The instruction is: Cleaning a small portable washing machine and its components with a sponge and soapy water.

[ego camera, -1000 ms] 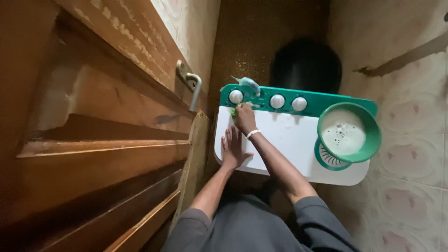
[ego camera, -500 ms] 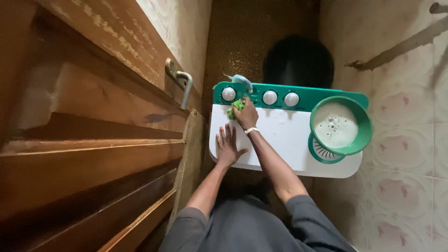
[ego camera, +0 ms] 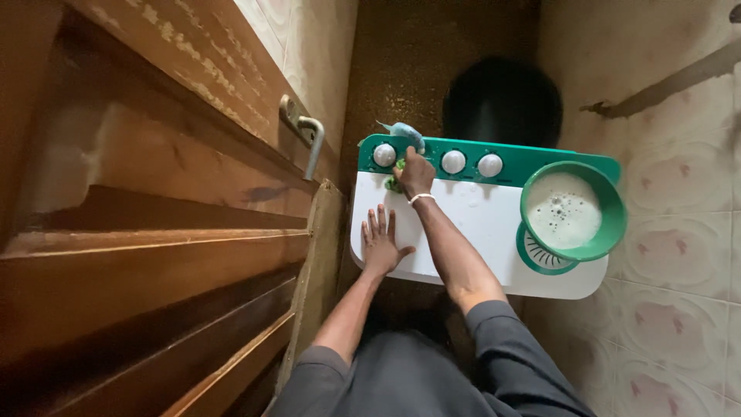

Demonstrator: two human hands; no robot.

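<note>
Green scrubbing pad (ego camera: 397, 184) on a small white-and-green washing machine (ego camera: 478, 224).
Crumpled, bright green, at the far left by the knobs; right hand (ego camera: 417, 173) grips it, left hand (ego camera: 380, 243) lies flat, open.

You see the small green sponge (ego camera: 396, 184) lying crumpled on the white lid (ego camera: 478, 224) of the washing machine, just below its green control panel (ego camera: 540, 164).
</note>
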